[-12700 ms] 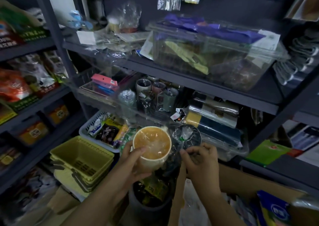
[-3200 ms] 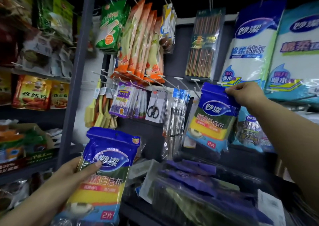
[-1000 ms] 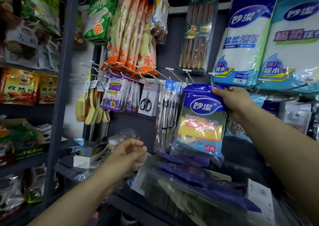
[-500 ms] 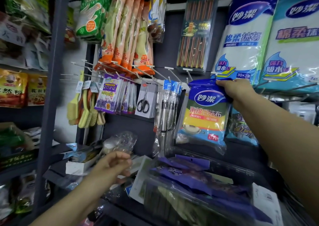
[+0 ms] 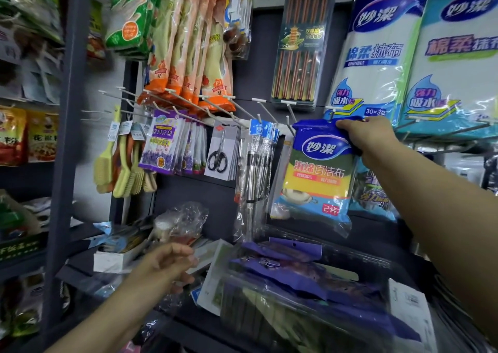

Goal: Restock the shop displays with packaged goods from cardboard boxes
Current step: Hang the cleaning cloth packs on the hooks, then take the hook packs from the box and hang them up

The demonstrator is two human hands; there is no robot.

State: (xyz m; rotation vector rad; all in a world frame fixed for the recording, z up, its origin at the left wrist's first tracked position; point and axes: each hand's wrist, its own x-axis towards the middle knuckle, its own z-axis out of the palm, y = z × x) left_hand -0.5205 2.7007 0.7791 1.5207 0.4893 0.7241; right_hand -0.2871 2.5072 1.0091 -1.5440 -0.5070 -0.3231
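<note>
From the head camera, a dark shop wall of white wire pegs [image 5: 188, 105] fills the frame, with grey shelving [image 5: 68, 137] running down the 9 o'clock side. Orange packs of rubber gloves [image 5: 188, 51] hang at 11 o'clock, a carded set of chopsticks [image 5: 299, 45] at 12, and two big packs of cleaning cloths [image 5: 382, 48] at 1 to 2 o'clock. Below them hang scrub brushes [image 5: 121, 161], purple sachets [image 5: 164, 145] and carded scissors [image 5: 219, 152].

The right hand [image 5: 369, 137] reaches up at about 2 o'clock from centre, fingers closed on the top right corner of a blue sponge-scourer pack [image 5: 318, 175]. The pack hangs upright just right of centre, its header up against a peg tip (whether the hole is threaded onto the peg cannot be told). Another such pack [image 5: 374, 196] shows just behind it, at its right edge.

The left hand [image 5: 169, 263] hovers at 7 o'clock, fingers loosely curled and holding nothing, above a shelf littered with a crumpled clear bag [image 5: 186, 220] and a small white box [image 5: 116, 259]. At 5 o'clock sits a clear plastic bin [image 5: 310, 304] holding purple packets.
</note>
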